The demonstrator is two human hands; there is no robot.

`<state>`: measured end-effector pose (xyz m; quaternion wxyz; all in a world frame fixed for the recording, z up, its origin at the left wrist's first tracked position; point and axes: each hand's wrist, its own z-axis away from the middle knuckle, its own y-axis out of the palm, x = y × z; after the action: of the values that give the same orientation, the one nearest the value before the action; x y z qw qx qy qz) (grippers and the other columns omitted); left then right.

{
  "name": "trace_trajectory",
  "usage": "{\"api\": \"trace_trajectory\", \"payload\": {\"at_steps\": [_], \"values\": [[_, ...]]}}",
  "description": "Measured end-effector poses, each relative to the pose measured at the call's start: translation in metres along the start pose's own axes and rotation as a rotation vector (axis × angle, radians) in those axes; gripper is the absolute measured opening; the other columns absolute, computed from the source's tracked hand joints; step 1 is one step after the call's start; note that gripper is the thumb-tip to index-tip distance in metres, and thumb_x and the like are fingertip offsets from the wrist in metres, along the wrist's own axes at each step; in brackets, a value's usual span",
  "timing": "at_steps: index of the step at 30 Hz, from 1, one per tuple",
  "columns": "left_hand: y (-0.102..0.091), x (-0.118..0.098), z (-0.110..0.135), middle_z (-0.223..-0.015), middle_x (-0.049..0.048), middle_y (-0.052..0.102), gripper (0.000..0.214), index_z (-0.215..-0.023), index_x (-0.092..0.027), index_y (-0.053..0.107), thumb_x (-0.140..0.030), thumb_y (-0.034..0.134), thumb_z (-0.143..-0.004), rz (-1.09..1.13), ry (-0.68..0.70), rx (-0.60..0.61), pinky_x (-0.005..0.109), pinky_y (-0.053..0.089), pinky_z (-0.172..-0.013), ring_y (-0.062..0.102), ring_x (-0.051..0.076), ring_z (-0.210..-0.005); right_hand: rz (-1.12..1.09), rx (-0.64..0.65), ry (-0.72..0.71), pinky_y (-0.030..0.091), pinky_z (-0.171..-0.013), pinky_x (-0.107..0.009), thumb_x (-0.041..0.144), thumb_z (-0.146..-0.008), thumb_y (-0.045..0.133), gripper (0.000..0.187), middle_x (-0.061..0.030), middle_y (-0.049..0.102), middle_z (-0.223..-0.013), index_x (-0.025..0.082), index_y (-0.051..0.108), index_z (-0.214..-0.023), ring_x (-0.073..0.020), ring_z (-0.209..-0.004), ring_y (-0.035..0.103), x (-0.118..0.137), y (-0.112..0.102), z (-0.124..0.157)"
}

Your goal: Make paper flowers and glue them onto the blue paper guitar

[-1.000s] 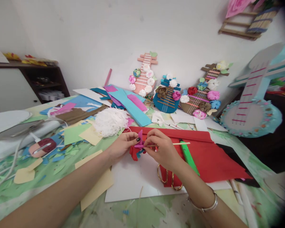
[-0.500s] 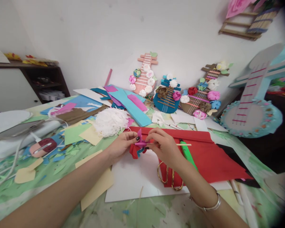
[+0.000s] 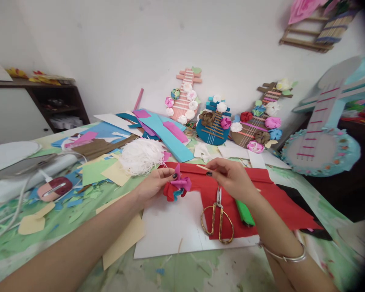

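Pinched in my left hand point(image 3: 158, 183) is a small crepe paper flower point(image 3: 180, 184) with purple, red and blue petals, held over a white board point(image 3: 170, 229). My right hand point(image 3: 228, 174) is closed on a thin wooden stick point(image 3: 202, 166), whose pale tip points left, apart from the flower. Below the right hand, gold-handled scissors point(image 3: 217, 221) lie on red crepe paper point(image 3: 280, 207), blades pointing away from me. A green tube-like thing point(image 3: 245, 213) lies beside them, partly hidden by my right forearm.
Behind my left hand sits a bundle of white string point(image 3: 142, 156). Coloured paper strips point(image 3: 167, 132) lie farther back. Several flower-decorated paper instruments point(image 3: 214, 127) lean on the wall. A white cable point(image 3: 24, 190), a pink-and-blue mouse point(image 3: 55, 188) and paper scraps point(image 3: 126, 243) are on the left.
My right hand has moved right with the stick, drawing it away from the flower. The scissors show more fully. My left hand still holds the flower in nearly the same place.
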<state>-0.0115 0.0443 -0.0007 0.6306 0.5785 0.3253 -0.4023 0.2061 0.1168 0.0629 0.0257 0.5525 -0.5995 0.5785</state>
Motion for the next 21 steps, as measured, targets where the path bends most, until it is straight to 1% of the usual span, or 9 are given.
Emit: {"api": "trace_trajectory", "payload": {"at_steps": [2,5,8,14,18,21], "values": [[0.003,-0.001,0.002,-0.074,0.0064,0.068,0.023,-0.079,-0.010,0.065,-0.025,0.079,-0.068,-0.010,-0.031,0.034,0.023,0.047,-0.057,0.061,0.012,-0.059,-0.058,0.013,0.003,0.031,-0.050,-0.023,0.024,-0.076,0.062,0.011,0.0024,0.055,-0.062,0.017,0.065,-0.084,-0.0081,-0.051,0.040,0.005,0.009,0.000],[0.007,0.000,0.004,-0.070,0.0048,0.066,0.025,-0.074,-0.010,0.066,-0.029,0.080,-0.067,-0.056,-0.049,0.098,0.022,0.047,-0.055,0.059,0.011,-0.056,-0.178,0.112,0.024,0.026,-0.047,-0.022,0.026,-0.075,0.065,0.018,0.0052,0.049,-0.059,0.017,0.066,-0.090,-0.0067,-0.049,0.031,0.013,0.025,0.002],[0.008,0.001,0.005,-0.069,0.0042,0.065,0.028,-0.074,-0.010,0.067,-0.033,0.080,-0.066,-0.089,-0.060,0.117,0.022,0.046,-0.056,0.058,0.011,-0.057,-0.259,0.176,0.037,0.024,-0.047,-0.022,0.025,-0.074,0.067,0.021,0.0054,0.047,-0.062,0.017,0.067,-0.093,-0.0062,-0.050,0.029,0.018,0.034,0.003],[0.007,0.003,0.004,-0.069,0.0039,0.065,0.031,-0.073,-0.010,0.067,-0.036,0.081,-0.065,-0.114,-0.074,0.148,0.020,0.044,-0.057,0.056,0.009,-0.058,-0.304,0.165,0.008,0.026,-0.049,-0.022,0.020,-0.074,0.068,0.015,0.0029,0.053,-0.074,0.017,0.066,-0.088,-0.0056,-0.053,0.031,0.015,0.039,0.005],[0.007,0.003,0.004,-0.065,0.0024,0.064,0.028,-0.071,-0.011,0.068,-0.033,0.082,-0.064,-0.099,-0.095,0.204,0.020,0.043,-0.055,0.055,0.008,-0.055,-0.324,0.155,-0.027,0.027,-0.049,-0.022,0.022,-0.074,0.070,0.010,0.0030,0.050,-0.074,0.018,0.065,-0.082,-0.0063,-0.054,0.030,0.012,0.042,0.005],[0.007,0.003,0.004,-0.065,0.0026,0.066,0.027,-0.070,-0.011,0.069,-0.031,0.084,-0.061,-0.086,-0.100,0.220,0.020,0.043,-0.055,0.056,0.008,-0.055,-0.332,0.138,-0.044,0.026,-0.049,-0.022,0.023,-0.073,0.071,0.009,0.0030,0.048,-0.074,0.018,0.063,-0.075,-0.0061,-0.054,0.029,0.013,0.043,0.004]]}}
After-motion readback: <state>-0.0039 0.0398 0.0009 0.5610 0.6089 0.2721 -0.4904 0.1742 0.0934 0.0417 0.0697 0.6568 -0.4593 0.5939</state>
